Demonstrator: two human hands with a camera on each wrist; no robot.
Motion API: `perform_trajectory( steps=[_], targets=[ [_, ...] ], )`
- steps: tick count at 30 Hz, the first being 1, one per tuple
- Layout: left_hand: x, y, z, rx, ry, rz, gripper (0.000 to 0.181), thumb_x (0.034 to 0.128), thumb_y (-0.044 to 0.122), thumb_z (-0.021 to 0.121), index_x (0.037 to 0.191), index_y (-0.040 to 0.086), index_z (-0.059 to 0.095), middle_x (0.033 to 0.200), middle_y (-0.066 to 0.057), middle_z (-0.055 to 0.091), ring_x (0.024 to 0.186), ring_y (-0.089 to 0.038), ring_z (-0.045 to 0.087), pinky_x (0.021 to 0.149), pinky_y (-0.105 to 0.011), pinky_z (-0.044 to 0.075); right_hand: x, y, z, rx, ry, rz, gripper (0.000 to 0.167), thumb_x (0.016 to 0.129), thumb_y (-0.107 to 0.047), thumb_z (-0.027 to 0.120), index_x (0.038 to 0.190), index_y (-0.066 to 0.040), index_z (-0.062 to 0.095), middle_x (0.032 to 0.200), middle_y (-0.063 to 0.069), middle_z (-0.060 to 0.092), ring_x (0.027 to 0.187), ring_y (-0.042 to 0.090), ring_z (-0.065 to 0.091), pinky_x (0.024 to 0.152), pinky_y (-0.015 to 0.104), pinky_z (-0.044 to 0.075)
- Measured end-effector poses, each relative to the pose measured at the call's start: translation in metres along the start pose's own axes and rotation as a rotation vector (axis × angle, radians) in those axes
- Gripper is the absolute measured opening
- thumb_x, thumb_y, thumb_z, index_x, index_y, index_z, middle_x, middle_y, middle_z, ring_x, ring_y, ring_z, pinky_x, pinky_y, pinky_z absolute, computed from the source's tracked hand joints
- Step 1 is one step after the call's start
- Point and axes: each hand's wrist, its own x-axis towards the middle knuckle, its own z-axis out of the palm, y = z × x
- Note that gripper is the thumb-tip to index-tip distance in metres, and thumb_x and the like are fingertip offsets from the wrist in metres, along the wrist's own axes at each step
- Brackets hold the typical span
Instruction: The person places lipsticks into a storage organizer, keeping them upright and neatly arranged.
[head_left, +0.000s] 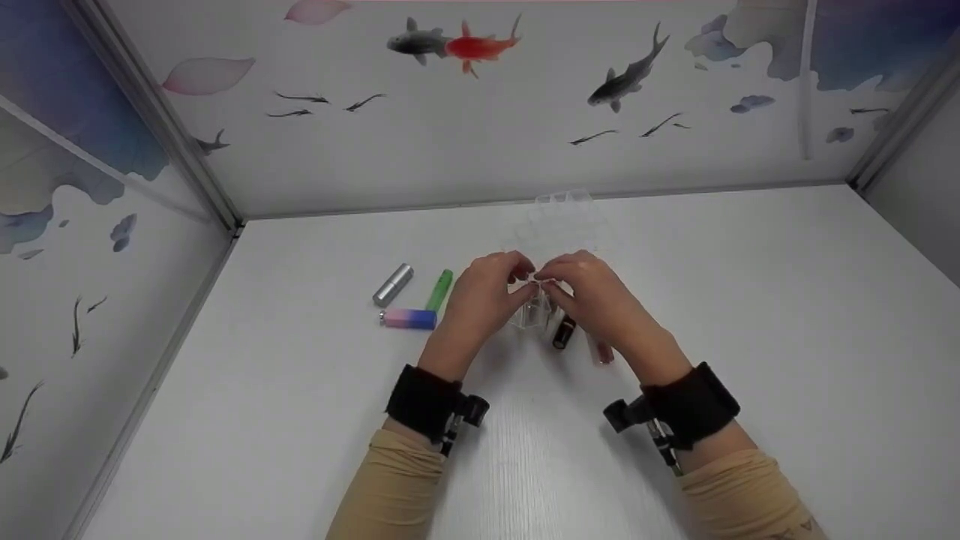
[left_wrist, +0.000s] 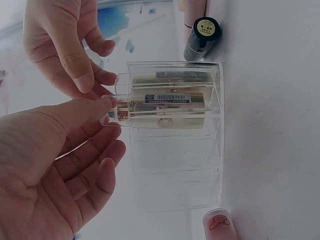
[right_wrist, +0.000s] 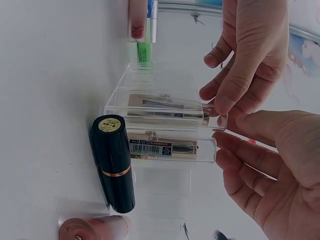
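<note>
My left hand [head_left: 484, 292] pinches the clear top of a transparent lipstick tube [left_wrist: 165, 107] with thumb and forefinger. The tube has gold fittings and a barcode label and stands in a clear organizer [left_wrist: 175, 202]. Beside it stands a second, similar lipstick tube [right_wrist: 160, 149]. My right hand [right_wrist: 280, 165] is at the tops of these tubes, its thumb and forefinger apart and the fingertips close to the second one. A black lipstick [right_wrist: 116, 162] with a gold band lies in front of the organizer, with a pinkish-red tube [head_left: 602, 351] to its right.
Left of the hands lie a silver tube [head_left: 394, 285], a green tube [head_left: 440, 290] and a pink-and-blue tube [head_left: 409, 319]. Faint clear compartments [head_left: 566, 217] rise behind the hands; whether they belong to the same organizer I cannot tell. A fish-patterned wall [head_left: 480, 150] borders the white table [head_left: 262, 450].
</note>
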Motion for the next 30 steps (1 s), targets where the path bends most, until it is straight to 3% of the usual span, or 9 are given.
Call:
perform_trajectory(
  steps=[11, 17, 30],
  targets=[
    [0.0005, 0.0007, 0.0004, 0.038, -0.027, -0.036, 0.023, 0.0941, 0.025, 0.071, 0.115, 0.015, 0.069, 0.109, -0.001, 0.073, 0.1, -0.016, 0.067, 0.084, -0.031, 0.056, -0.0008, 0.0003, 0.0023, -0.064, -0.003, -0.071, 0.017, 0.094, -0.007, 0.067, 0.107, 0.0, 0.074, 0.116, 0.016, 0.07, 0.108, 0.032, 0.058, 0.092, 0.043, 0.054],
    [-0.0001, 0.0016, 0.0021, 0.05, -0.04, -0.061, 0.024, 0.0942, 0.026, 0.071, 0.116, 0.016, 0.069, 0.11, 0.0, 0.072, 0.102, -0.016, 0.066, 0.086, -0.03, 0.056, -0.0025, 0.001, 0.0033, -0.069, -0.01, -0.058, 0.019, 0.094, -0.009, 0.068, 0.11, -0.001, 0.074, 0.121, 0.016, 0.067, 0.113, 0.033, 0.056, 0.093, 0.043, 0.055],
    [-0.0004, 0.001, 0.0046, 0.044, -0.033, -0.046, 0.024, 0.0948, 0.026, 0.07, 0.116, 0.016, 0.069, 0.109, -0.001, 0.072, 0.1, -0.015, 0.067, 0.084, -0.029, 0.056, -0.0029, 0.0024, 0.0019, -0.056, -0.033, -0.051, 0.019, 0.095, -0.009, 0.067, 0.111, -0.001, 0.074, 0.122, 0.017, 0.067, 0.114, 0.035, 0.055, 0.095, 0.045, 0.054]
  ],
)
